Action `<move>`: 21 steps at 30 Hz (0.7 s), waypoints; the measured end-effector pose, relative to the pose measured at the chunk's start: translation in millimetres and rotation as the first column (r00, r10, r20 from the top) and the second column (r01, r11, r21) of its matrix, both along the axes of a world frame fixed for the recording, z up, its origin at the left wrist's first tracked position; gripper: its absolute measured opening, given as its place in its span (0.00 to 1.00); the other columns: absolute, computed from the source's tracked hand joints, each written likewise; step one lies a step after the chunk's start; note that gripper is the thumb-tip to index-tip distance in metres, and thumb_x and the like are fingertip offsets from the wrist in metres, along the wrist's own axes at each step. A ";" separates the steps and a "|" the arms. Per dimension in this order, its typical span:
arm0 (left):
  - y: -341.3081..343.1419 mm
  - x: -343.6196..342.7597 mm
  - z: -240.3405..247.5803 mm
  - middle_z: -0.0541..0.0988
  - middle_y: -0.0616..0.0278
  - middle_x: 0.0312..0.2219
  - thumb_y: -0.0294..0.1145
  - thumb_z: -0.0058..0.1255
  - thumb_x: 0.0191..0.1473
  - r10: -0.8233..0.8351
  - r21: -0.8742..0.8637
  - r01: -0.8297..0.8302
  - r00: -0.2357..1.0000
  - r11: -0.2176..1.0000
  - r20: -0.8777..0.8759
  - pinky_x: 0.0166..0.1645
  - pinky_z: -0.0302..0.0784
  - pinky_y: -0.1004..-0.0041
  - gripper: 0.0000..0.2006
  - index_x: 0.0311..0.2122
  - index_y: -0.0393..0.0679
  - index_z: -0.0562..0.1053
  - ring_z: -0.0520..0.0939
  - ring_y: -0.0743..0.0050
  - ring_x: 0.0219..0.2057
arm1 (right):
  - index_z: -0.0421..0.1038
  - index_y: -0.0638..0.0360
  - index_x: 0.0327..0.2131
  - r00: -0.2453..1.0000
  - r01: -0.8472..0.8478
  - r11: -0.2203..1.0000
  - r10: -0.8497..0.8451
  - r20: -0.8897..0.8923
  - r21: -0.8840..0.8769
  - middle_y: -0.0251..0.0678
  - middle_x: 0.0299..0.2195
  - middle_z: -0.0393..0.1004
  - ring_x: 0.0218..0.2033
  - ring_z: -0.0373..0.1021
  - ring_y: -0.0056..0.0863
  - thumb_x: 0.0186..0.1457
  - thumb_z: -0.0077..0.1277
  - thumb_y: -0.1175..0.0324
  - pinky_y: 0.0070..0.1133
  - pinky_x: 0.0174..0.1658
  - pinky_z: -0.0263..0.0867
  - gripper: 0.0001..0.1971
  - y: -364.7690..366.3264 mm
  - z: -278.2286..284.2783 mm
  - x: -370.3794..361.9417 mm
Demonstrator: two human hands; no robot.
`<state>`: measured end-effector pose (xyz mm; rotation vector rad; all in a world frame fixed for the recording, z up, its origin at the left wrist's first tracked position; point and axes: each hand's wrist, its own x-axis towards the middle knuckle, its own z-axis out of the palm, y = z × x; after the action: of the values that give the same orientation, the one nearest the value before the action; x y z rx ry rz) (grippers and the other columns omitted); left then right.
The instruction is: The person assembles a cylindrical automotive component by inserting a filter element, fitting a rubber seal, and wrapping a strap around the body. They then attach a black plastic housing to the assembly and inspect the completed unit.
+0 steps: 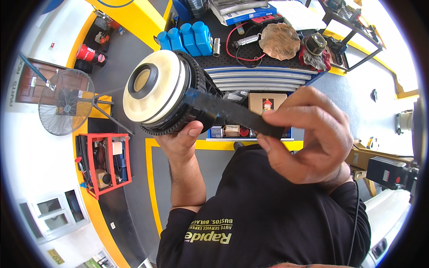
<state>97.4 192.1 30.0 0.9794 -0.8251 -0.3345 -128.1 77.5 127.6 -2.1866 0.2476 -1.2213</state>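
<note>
My left hand (178, 142) holds up a black ribbed cylinder (203, 85), its thumb on the near side and its other fingers mostly hidden behind. The cylinder's left end carries a cream disc (167, 105) with a black ring in the middle, like the end of a filter element. Between thumb and fingers, my right hand (315, 134) pinches one end of a flat black strip (239, 115). The strip's other end, bluish and worn, lies over the cylinder's side; I cannot tell whether it is attached there.
Beyond my hands stands a black bench (214, 62) with an opened drawer of boxes (257, 102). On it are several blue bottles (196, 39), a brown crumpled round piece (280, 41) and a red cable (230, 40). A fan (67, 102) and red cart (107, 163) stand left.
</note>
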 end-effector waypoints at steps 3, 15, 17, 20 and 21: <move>-0.2 1.1 -1.4 0.77 0.53 0.55 0.45 0.75 0.45 0.000 0.008 0.000 1.000 1.000 0.020 0.59 0.81 0.57 0.46 0.66 0.38 0.65 0.81 0.57 0.54 | 0.80 0.69 0.39 1.000 -0.023 1.000 0.023 0.014 0.005 0.43 0.29 0.78 0.26 0.76 0.26 0.38 0.66 0.82 0.20 0.29 0.69 0.18 1.8 -0.2 -1.1; 3.8 -6.2 0.4 0.76 0.52 0.57 0.49 0.78 0.42 0.029 -0.024 -0.028 0.997 0.999 0.067 0.61 0.80 0.60 0.50 0.66 0.37 0.65 0.81 0.58 0.55 | 0.80 0.69 0.39 1.000 -0.020 0.998 0.021 -0.012 0.061 0.42 0.30 0.79 0.26 0.76 0.25 0.41 0.64 0.82 0.19 0.29 0.69 0.16 -1.9 3.0 -11.6; 5.2 -8.3 1.5 0.78 0.52 0.58 0.49 0.83 0.39 -0.002 -0.043 0.003 1.000 0.999 0.008 0.65 0.75 0.67 0.53 0.65 0.32 0.66 0.80 0.65 0.57 | 0.80 0.69 0.38 0.999 -0.048 0.996 0.048 0.001 0.075 0.41 0.30 0.79 0.26 0.76 0.24 0.40 0.64 0.82 0.18 0.29 0.68 0.17 -2.2 4.0 -13.2; 6.7 -8.7 3.0 0.78 0.51 0.58 0.51 0.83 0.39 -0.005 -0.027 0.006 1.000 1.000 0.027 0.65 0.76 0.66 0.54 0.65 0.31 0.66 0.81 0.65 0.57 | 0.80 0.69 0.38 1.000 -0.025 0.996 0.027 -0.016 0.090 0.41 0.30 0.78 0.26 0.76 0.24 0.39 0.65 0.82 0.18 0.29 0.68 0.17 -3.4 6.8 -16.7; 7.1 -8.7 3.0 0.78 0.51 0.58 0.52 0.82 0.38 0.011 -0.019 -0.010 0.999 1.000 0.049 0.64 0.76 0.66 0.54 0.65 0.31 0.66 0.81 0.65 0.57 | 0.81 0.69 0.38 0.999 -0.039 0.996 0.041 -0.026 0.077 0.41 0.29 0.78 0.26 0.76 0.24 0.39 0.65 0.82 0.18 0.29 0.68 0.17 -3.9 7.8 -18.0</move>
<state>88.7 199.2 33.0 0.9776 -0.8665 -0.2945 -146.1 73.6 135.4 -2.1336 0.2567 -1.1417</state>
